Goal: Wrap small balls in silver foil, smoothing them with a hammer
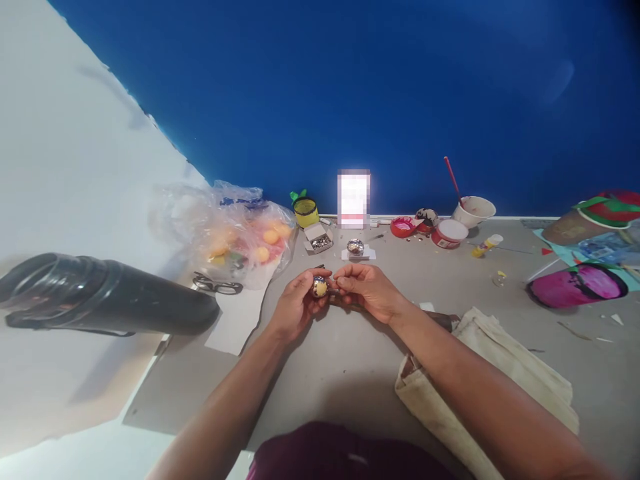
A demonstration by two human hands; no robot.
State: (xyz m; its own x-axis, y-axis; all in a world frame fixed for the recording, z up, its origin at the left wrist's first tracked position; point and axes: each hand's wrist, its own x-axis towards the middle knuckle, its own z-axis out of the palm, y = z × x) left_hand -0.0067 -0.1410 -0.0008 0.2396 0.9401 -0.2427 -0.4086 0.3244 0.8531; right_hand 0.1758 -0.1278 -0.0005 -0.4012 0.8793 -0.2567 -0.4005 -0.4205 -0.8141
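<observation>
Both my hands meet over the grey floor (350, 360) in front of me. My left hand (296, 308) is closed round a small pale ball (320, 287) partly covered with shiny pieces. My right hand (367, 291) is pinched right beside the ball, fingertips touching it; what it pinches is too small to name. Just beyond my hands, a second shiny ball (355, 247) rests on a small white card. An open little box of shiny pieces (319, 239) lies next to it.
A clear plastic bag of orange balls (240, 233) and scissors (217, 285) lie at left, beside a black tube (105, 297). Along the blue wall stand a yellow pot (306, 211), red lids, a white cup with a brush (473, 209) and a glue tub (450, 234). Cream cloth (500, 380) lies under my right forearm.
</observation>
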